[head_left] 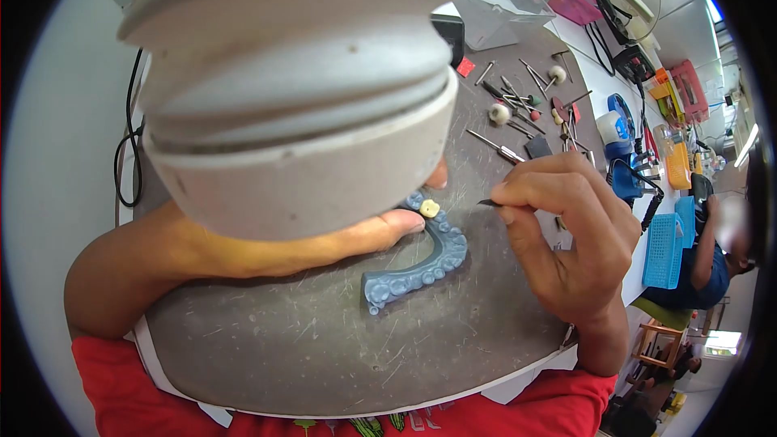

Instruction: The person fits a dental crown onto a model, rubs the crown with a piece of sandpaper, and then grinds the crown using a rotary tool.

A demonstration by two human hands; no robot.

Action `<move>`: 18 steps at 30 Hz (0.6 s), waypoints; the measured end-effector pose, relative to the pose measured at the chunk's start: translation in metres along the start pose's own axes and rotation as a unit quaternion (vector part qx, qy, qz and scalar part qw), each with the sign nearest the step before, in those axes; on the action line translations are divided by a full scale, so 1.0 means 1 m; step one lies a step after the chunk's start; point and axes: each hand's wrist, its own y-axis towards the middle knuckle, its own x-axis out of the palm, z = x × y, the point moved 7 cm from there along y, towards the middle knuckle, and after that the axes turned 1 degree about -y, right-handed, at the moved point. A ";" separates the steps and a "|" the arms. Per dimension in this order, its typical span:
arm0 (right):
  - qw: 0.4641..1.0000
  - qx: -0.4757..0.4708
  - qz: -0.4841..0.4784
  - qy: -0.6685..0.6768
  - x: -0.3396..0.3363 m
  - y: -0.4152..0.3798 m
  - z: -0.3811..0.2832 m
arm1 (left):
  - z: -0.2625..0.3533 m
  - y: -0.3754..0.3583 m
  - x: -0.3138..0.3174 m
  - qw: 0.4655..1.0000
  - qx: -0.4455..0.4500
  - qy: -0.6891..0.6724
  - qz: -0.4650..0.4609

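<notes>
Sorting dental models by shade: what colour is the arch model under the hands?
Blue-grey arch model, one cream tooth; head view.

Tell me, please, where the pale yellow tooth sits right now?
In the head view the pale yellow tooth sits on the blue dental arch model's upper end, just above the left hand's thumb, centre of frame.

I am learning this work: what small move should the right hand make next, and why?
Probably bring the thin tool in the right hand leftward to the cream tooth on the blue dental arch model: the tip points at it but stays apart, while the left hand steadies the model.
</notes>
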 end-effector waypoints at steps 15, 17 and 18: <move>0.996 -0.080 -0.023 -0.043 0.013 0.001 -0.010 | -0.003 0.000 0.003 1.000 -0.013 0.004 -0.008; 0.996 -0.079 -0.028 -0.043 0.013 0.001 -0.010 | -0.003 -0.001 0.004 1.000 -0.013 -0.015 0.001; 0.995 -0.079 -0.032 -0.044 0.014 0.001 -0.010 | -0.003 -0.001 0.004 0.999 -0.013 -0.033 0.008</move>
